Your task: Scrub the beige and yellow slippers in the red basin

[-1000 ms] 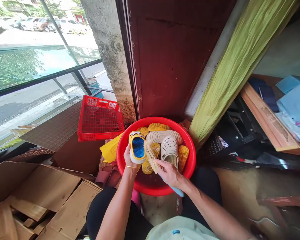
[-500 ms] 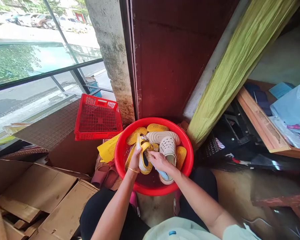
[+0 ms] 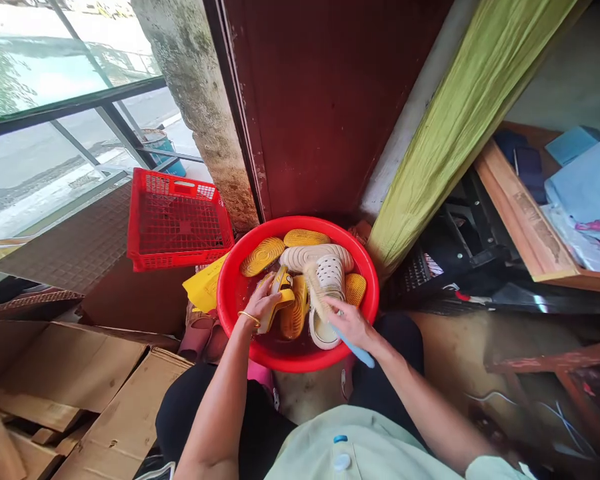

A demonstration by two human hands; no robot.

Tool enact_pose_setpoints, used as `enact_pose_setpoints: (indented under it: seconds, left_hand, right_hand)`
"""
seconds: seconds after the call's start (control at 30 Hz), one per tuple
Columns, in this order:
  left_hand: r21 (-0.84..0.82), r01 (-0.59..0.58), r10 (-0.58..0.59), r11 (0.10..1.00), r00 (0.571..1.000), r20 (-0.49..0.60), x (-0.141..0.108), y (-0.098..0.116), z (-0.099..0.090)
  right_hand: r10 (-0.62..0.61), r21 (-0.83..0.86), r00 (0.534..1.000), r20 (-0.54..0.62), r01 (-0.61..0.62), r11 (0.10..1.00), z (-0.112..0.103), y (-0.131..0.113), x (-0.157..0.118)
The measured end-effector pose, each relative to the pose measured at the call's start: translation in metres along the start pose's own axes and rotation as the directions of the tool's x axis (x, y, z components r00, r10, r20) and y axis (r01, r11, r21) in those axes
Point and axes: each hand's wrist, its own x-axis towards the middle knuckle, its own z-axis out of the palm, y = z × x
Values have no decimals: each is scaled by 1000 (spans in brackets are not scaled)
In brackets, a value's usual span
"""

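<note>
My left hand (image 3: pixel 261 304) is closed on a yellow-and-white clog (image 3: pixel 281 293), low in the left part of a red basin (image 3: pixel 300 363). Between the fingers of my right hand (image 3: pixel 351 324) is a scrub brush (image 3: pixel 365 357) with a light blue handle; its pale bristle end is blurred over the basin. Beneath the brush lies a cream clog (image 3: pixel 330 270) with holes in its upper. Several yellow clogs, such as one sole-up yellow clog (image 3: pixel 263 257), and a cream sole (image 3: pixel 317 256) fill the basin, with dark water around them.
Left of the basin sit a red plastic crate (image 3: pixel 180 217) and a yellow sheet (image 3: pixel 205 287). Cardboard boxes (image 3: pixel 65 367) stand nearer on the left. A green curtain (image 3: pixel 440 147) hangs to the right, before a wooden shelf (image 3: pixel 525 220). A dark red door (image 3: pixel 330 107) is behind.
My left hand has lowered the yellow-and-white clog to the left in the basin. My right hand has drawn the brush away from it, over the cream clog. The view has shifted slightly.
</note>
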Motion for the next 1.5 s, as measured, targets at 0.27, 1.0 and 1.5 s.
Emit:
enact_pose_setpoints:
  seconds: [0.27, 1.0, 1.5]
  left_hand:
    - [676, 16, -11, 736, 1000, -13, -5, -24, 44]
    - [808, 388, -102, 443, 917, -385, 123, 11, -23]
    - [525, -185, 381, 830, 877, -293, 61, 73, -2]
  right_hand:
    - [-102, 9, 977, -187, 106, 994, 9, 32, 36]
    - [-195, 3, 967, -166, 198, 980, 15, 76, 31]
    - [-145, 85, 965, -217, 167, 982, 13, 69, 29]
